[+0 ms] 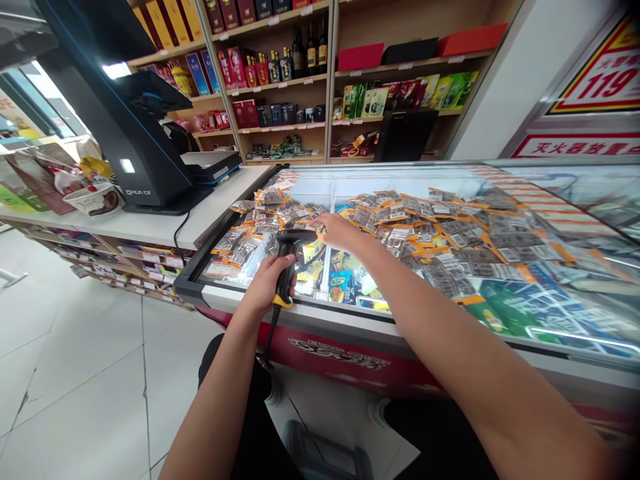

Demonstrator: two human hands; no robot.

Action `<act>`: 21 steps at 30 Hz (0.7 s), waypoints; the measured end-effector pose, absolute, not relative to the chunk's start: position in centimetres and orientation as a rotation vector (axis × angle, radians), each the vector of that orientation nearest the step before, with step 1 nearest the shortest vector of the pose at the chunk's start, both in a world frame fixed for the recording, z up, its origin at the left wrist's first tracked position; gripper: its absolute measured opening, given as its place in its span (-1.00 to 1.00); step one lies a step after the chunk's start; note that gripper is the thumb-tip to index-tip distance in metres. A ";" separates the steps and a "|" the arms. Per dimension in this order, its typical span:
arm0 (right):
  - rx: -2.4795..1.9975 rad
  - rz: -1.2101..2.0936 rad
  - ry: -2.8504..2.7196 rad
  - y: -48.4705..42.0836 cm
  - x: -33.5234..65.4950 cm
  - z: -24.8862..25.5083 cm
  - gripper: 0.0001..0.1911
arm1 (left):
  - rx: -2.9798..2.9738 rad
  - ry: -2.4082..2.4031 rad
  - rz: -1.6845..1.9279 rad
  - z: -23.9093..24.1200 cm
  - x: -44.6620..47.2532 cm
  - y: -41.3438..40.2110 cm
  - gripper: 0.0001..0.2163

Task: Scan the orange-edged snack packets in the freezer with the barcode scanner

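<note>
My left hand (pixel 273 280) is wrapped around the handle of a black and yellow barcode scanner (pixel 286 267). The scanner's head points to the right, and its cable hangs down in front of the freezer. Right at the scanner's nose is my right hand (pixel 337 232), its fingers bent together; what they hold, if anything, is hard to make out. Beneath both hands lies the glass top of a chest freezer (pixel 305 307). Flat packets with orange edges (pixel 400 217) are spread over the glass in two loose heaps, left and right of my right hand.
On the left, a counter (pixel 210 217) carries a checkout terminal (pixel 150 160) and a paper bowl (pixel 94 200). Shelves with boxes and bottles (pixel 310 50) stand behind the freezer. A grey stool (pixel 320 453) is on the floor between my legs.
</note>
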State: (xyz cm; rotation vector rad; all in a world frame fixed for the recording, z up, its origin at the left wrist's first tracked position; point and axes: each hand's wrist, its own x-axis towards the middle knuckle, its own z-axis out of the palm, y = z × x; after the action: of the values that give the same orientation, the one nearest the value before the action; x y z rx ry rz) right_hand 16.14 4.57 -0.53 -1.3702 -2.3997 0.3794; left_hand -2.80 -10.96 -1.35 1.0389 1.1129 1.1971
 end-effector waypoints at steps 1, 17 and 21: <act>-1.372 0.371 -2.398 4.6 16.2 -0.5 -0.63 | 1.035 1.112 1.198 -1.4 -2.8 -10.9 -0.65; -1.501 0.450 -2.306 4.1 16.8 -0.1 -0.42 | 1.098 1.071 1.192 -1.5 -2.9 -11.0 -0.69; -1.420 0.439 -2.368 4.5 17.0 -0.4 -0.46 | 1.102 1.072 1.171 -1.7 -3.1 -10.9 -0.70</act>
State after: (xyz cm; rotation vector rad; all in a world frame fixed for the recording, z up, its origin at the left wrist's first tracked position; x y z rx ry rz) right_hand 17.01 4.45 -0.40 -1.4197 -2.3684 0.4386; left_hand -3.06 -10.90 -1.67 1.1018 1.0716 1.1714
